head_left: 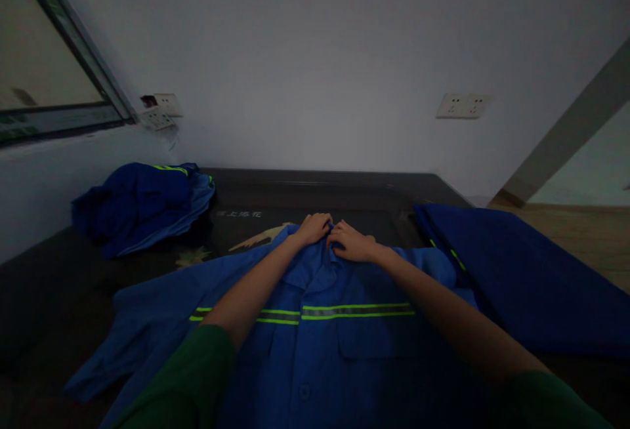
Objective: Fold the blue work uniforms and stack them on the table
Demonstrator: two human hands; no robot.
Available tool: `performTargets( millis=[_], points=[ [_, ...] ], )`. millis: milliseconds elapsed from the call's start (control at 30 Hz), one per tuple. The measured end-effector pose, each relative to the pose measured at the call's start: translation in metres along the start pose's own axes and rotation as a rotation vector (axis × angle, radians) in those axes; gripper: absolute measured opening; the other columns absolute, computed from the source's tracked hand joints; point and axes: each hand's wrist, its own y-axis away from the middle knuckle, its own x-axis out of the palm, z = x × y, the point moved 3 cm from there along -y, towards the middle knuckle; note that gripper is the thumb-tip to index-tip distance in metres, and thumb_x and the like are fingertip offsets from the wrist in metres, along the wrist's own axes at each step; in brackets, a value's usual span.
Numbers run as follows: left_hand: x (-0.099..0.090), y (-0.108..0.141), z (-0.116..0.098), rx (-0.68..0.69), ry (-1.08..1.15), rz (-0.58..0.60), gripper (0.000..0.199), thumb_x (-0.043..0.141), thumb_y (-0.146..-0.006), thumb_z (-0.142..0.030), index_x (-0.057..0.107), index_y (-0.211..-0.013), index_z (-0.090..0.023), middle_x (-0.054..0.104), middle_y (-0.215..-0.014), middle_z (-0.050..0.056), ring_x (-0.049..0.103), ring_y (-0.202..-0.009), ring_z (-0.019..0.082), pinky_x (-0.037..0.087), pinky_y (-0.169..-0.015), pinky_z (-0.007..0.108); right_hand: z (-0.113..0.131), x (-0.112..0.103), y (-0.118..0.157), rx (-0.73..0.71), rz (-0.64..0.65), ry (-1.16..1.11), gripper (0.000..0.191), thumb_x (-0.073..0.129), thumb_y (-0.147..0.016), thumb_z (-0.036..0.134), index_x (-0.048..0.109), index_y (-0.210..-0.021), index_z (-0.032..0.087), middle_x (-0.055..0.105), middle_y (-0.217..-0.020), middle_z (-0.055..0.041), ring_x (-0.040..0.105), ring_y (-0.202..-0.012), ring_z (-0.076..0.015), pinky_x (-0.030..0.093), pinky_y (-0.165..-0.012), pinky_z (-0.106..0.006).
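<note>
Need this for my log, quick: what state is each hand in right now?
Left hand: closed, holding the blue shirt at its collar.
Right hand: closed, holding the same collar beside the left.

A pale wall (pixel 315 55) rises behind a dark tabletop (pixel 305 186) bearing pale printed characters (pixel 239 214) and a tan motif (pixel 258 239). On its left lies a rumpled heap of blue clothing (pixel 138 203) with yellow-green strips; on its right, a flatter folded dark-blue garment (pixel 522 271). A double wall socket (pixel 462 106) sits at right, a tilted socket plate (pixel 157 118) near the window frame (pixel 63 117) at left. Wood-look flooring (pixel 581 232) shows at far right.
</note>
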Motion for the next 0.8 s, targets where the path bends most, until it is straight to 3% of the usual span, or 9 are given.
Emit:
performTargets(
  millis=[167, 267, 400, 500, 667, 800],
  points=[
    [-0.002, -0.001, -0.007, 0.102, 0.104, 0.025, 0.025, 0.05, -0.086, -0.018, 0.064, -0.106, -0.018, 0.068, -0.109, 0.006, 0.061, -0.103, 0.019, 0.045, -0.092, 0.029, -0.013, -0.007, 0.012, 0.129, -0.309, -0.13, 0.032, 0.058, -0.08, 0.012, 0.062, -0.111, 0.02, 0.058, -0.118, -0.0101, 0.046, -0.117, -0.0224, 0.039, -0.101, -0.041],
    [-0.002, -0.004, -0.009, 0.091, 0.141, 0.025, 0.03, 0.041, -0.087, -0.014, 0.065, -0.104, -0.017, 0.07, -0.106, 0.005, 0.063, -0.099, 0.016, 0.046, -0.09, 0.026, -0.022, -0.012, 0.027, 0.314, -0.45, -0.212, 0.027, 0.058, -0.08, 0.009, 0.062, -0.105, 0.019, 0.06, -0.107, -0.0082, 0.054, -0.104, -0.0198, 0.045, -0.091, -0.036],
    [0.001, -0.009, -0.013, 0.053, 0.13, 0.043, 0.03, 0.04, -0.087, -0.013, 0.067, -0.098, -0.017, 0.071, -0.099, 0.004, 0.065, -0.092, 0.016, 0.048, -0.085, 0.024, -0.011, -0.006, 0.042, 0.422, -0.328, -0.328, 0.016, 0.062, -0.081, 0.014, 0.063, -0.096, 0.019, 0.063, -0.085, -0.0025, 0.059, -0.076, -0.0143, 0.046, -0.072, -0.027],
    [0.004, -0.01, -0.018, 0.015, 0.084, 0.036, 0.027, 0.043, -0.088, -0.017, 0.066, -0.101, -0.019, 0.071, -0.096, 0.004, 0.065, -0.087, 0.018, 0.048, -0.083, 0.028, 0.005, 0.003, 0.048, 0.468, -0.25, -0.35, 0.025, 0.067, -0.081, 0.022, 0.06, -0.105, 0.019, 0.062, -0.075, 0.0003, 0.059, -0.07, -0.0142, 0.043, -0.066, -0.025],
    [0.006, -0.003, -0.024, -0.033, -0.017, -0.013, 0.021, 0.046, -0.09, -0.02, 0.065, -0.099, -0.019, 0.067, -0.101, 0.007, 0.059, -0.1, 0.025, 0.041, -0.093, 0.039, 0.017, 0.018, 0.047, 0.542, -0.18, -0.275, 0.042, 0.07, -0.08, 0.025, 0.053, -0.117, 0.016, 0.06, -0.077, -0.0007, 0.057, -0.068, -0.0156, 0.037, -0.059, -0.025],
    [0.003, 0.003, -0.019, -0.102, -0.069, -0.074, 0.018, 0.049, -0.09, -0.022, 0.063, -0.101, -0.019, 0.064, -0.107, 0.009, 0.054, -0.107, 0.027, 0.04, -0.093, 0.042, 0.014, 0.018, 0.045, 0.577, -0.245, -0.235, 0.04, 0.067, -0.082, 0.025, 0.053, -0.118, 0.015, 0.059, -0.084, -0.0026, 0.057, -0.074, -0.0156, 0.038, -0.063, -0.026]
  ],
)
